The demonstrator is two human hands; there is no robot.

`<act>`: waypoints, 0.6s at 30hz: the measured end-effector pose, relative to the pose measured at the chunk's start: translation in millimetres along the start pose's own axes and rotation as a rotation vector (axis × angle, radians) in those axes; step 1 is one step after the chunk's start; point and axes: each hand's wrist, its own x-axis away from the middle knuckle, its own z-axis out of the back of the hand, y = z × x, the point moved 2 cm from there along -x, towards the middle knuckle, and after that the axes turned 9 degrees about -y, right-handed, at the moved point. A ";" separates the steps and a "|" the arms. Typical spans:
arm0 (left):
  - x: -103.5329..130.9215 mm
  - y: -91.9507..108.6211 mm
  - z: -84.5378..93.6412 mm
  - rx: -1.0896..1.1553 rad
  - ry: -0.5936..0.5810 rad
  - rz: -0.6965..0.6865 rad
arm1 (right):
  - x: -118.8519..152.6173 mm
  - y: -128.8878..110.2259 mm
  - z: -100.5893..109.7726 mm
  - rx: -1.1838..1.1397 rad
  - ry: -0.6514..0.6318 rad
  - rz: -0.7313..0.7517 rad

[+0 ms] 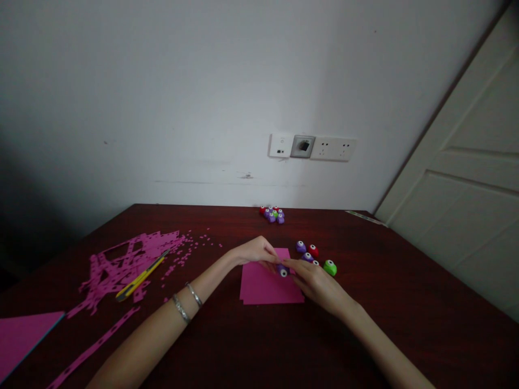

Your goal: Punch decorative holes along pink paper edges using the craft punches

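Observation:
A small purple paper punch (283, 271) with a white button is between my two hands, over a pink paper sheet (270, 289). My left hand (257, 252) comes in from the left, its fingers pinched at the punch's upper side. From the right, my right hand (316, 276) has its fingers closed on the same punch. My fingers partly cover the punch and the upper part of the sheet, so the exact grip is hidden. The sheet seems to be stacked, since a second edge shows at its lower left.
Beside my right hand are more punches, among them a red one (313, 250) and a green one (330, 267). Another punch cluster (272, 214) stands by the wall. Left lie punched pink scraps (125, 262), a yellow utility knife (140, 278), a pink strip (95, 346) and more pink paper (26, 340).

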 end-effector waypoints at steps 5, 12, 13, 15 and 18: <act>-1.8 -3.6 1.9 0.030 -0.022 0.033 | -0.3 -6.9 3.4 0.036 0.012 0.025; -3.2 5.8 0.3 -0.361 0.021 -0.038 | 0.2 -2.9 -1.5 0.076 -0.007 0.034; -3.2 8.3 -0.2 -0.456 0.034 -0.060 | 0.3 -1.6 -1.9 0.076 -0.003 0.032; -3.2 12.4 -1.2 -0.593 0.051 -0.106 | 0.6 0.6 -1.6 0.070 0.007 0.027; -3.4 15.0 -1.7 -0.663 0.062 -0.147 | 0.8 1.9 0.9 0.050 0.017 0.018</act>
